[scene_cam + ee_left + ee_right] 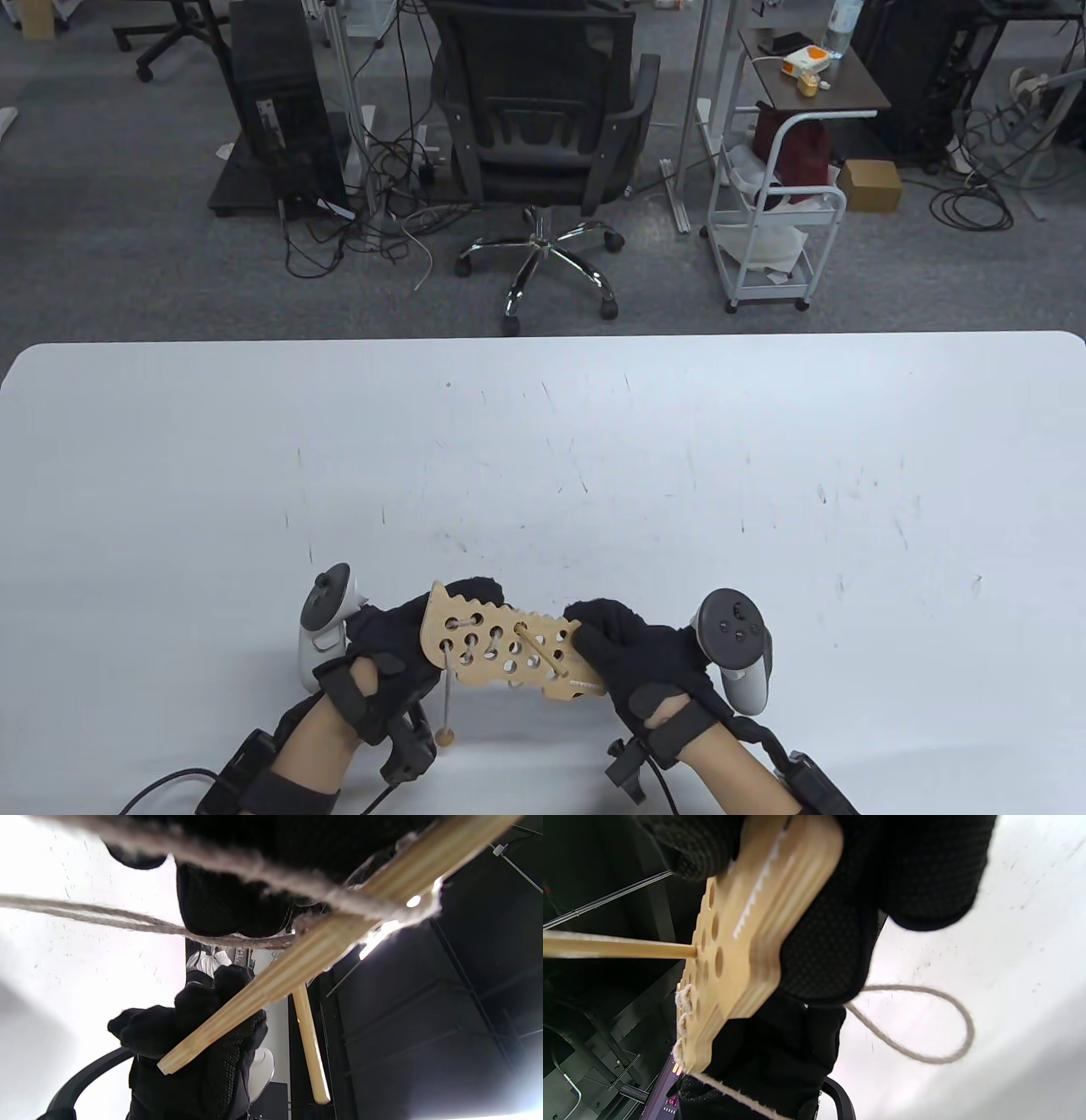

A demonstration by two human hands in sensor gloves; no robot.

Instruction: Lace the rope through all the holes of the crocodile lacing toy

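1. Nearest the table camera, at the bottom of the frame, we see the left hand [386, 649] and the right hand [632, 658], each gripping one end of the toy [505, 652] and holding it just above the bench [543, 441].
2. The toy is a flat wooden crocodile board full of holes, sitting low and centre in the frame, tilted so its holed face looks up at us. We judge it is held this way so the holes can be seen and reached from both faces.
3. The left hand is closed around the toy's left end; the right hand clasps the right end, fingers wrapped over the edge, as the right wrist view shows.
4. A wooden needle [540, 652] sticks through a hole near the middle, slanting toward lower right. We cannot tell whether any finger pinches it.
5. The rope [446, 683] already passes through holes at the left end, and a stretch hangs down to a small bead [445, 739] by the left wrist. In the right wrist view a loop lies slack over the bench beneath the toy.
6. We judge most holes are unthreaded, so the task is early.
7. We see no containers on the bench.
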